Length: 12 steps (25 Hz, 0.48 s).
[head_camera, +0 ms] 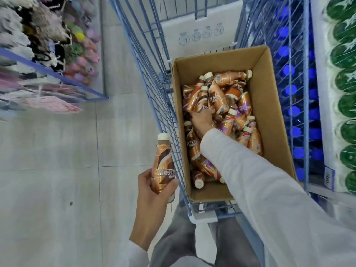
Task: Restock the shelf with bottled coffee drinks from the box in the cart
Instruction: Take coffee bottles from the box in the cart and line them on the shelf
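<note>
An open cardboard box (273, 120) stands in a blue wire cart (154, 87) and holds several copper-coloured coffee bottles with cream caps, lying in a loose pile (227, 97). My right hand (203, 117) reaches down into the box, and its fingers curl round one of the bottles (202, 106) in the pile. My left hand (154, 187) is outside the cart on the left and grips another coffee bottle (162, 164) upright, cap up.
A white carton (202, 29) sits in the cart beyond the box. Blue-capped bottles (300, 112) and green-topped packs (344, 97) line the right side. A rack of soft goods (48, 54) stands at left, with tiled floor (67, 170) between it and the cart.
</note>
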Each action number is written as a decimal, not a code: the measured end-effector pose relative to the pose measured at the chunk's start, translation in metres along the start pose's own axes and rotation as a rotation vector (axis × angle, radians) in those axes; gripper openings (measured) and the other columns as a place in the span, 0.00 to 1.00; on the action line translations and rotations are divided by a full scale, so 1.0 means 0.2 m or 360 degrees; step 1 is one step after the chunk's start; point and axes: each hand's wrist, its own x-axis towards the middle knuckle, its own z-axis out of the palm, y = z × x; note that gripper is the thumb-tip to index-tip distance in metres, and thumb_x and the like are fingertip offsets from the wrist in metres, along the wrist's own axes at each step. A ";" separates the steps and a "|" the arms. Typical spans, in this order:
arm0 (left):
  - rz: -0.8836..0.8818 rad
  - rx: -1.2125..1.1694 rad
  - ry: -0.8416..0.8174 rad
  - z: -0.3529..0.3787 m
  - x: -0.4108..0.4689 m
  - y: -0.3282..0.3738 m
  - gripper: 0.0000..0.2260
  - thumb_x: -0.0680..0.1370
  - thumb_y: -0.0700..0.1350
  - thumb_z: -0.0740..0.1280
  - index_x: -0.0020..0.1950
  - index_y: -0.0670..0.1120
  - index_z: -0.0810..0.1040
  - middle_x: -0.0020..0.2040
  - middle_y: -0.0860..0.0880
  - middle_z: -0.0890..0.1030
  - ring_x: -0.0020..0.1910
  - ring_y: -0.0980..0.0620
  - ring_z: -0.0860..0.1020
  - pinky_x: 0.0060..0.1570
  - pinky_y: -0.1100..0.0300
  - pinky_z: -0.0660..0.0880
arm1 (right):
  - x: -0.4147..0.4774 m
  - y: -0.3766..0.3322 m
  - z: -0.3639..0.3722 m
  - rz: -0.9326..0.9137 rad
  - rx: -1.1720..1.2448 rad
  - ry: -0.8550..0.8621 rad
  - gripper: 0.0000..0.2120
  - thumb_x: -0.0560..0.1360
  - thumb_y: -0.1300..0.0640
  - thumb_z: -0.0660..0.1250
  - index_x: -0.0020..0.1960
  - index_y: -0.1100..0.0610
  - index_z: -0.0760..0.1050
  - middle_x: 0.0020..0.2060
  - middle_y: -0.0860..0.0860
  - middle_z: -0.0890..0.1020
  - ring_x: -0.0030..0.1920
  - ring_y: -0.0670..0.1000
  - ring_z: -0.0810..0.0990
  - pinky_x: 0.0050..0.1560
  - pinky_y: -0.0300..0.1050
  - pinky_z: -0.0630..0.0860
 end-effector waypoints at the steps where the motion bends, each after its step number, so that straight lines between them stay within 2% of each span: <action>1: 0.0005 -0.0001 0.0000 0.00 -0.01 0.01 0.24 0.71 0.52 0.79 0.57 0.65 0.67 0.50 0.67 0.80 0.47 0.70 0.80 0.34 0.74 0.76 | -0.05 0.01 -0.05 0.0007 0.0066 -0.0054 0.45 0.76 0.48 0.72 0.78 0.63 0.47 0.68 0.59 0.74 0.67 0.61 0.74 0.69 0.53 0.70; 3: 0.0029 0.0002 -0.0017 0.01 -0.04 0.05 0.24 0.72 0.49 0.79 0.57 0.62 0.67 0.54 0.59 0.80 0.46 0.67 0.81 0.36 0.72 0.77 | -0.20 0.05 -0.18 0.0001 0.0180 -0.0218 0.44 0.75 0.47 0.72 0.79 0.61 0.50 0.70 0.56 0.73 0.67 0.59 0.73 0.71 0.54 0.69; 5: 0.0072 -0.0007 -0.0080 0.04 -0.07 0.12 0.24 0.72 0.49 0.79 0.57 0.61 0.67 0.56 0.54 0.80 0.46 0.65 0.82 0.37 0.71 0.78 | -0.42 0.10 -0.34 -0.0040 0.0257 -0.0329 0.45 0.73 0.42 0.73 0.80 0.56 0.54 0.72 0.53 0.72 0.68 0.56 0.73 0.67 0.51 0.69; 7: 0.0134 -0.0007 -0.0162 0.08 -0.12 0.21 0.23 0.73 0.48 0.79 0.57 0.61 0.67 0.57 0.54 0.80 0.47 0.65 0.82 0.39 0.69 0.79 | -0.64 0.16 -0.49 -0.0046 0.0380 -0.0303 0.49 0.71 0.38 0.74 0.82 0.51 0.52 0.75 0.52 0.68 0.72 0.57 0.69 0.65 0.49 0.66; 9: 0.0205 -0.0022 -0.0235 0.14 -0.17 0.29 0.23 0.73 0.47 0.78 0.57 0.60 0.68 0.57 0.54 0.80 0.47 0.66 0.82 0.40 0.69 0.79 | -0.84 0.20 -0.64 -0.0040 0.0500 -0.0228 0.52 0.68 0.37 0.75 0.82 0.49 0.51 0.78 0.52 0.65 0.75 0.58 0.66 0.66 0.52 0.66; 12: 0.0342 -0.0045 -0.0348 0.26 -0.28 0.41 0.22 0.73 0.45 0.79 0.58 0.58 0.69 0.55 0.54 0.81 0.46 0.66 0.82 0.39 0.71 0.78 | -1.12 0.22 -0.88 -0.0133 0.0804 -0.0218 0.56 0.60 0.37 0.79 0.81 0.46 0.57 0.75 0.52 0.70 0.69 0.55 0.74 0.69 0.57 0.72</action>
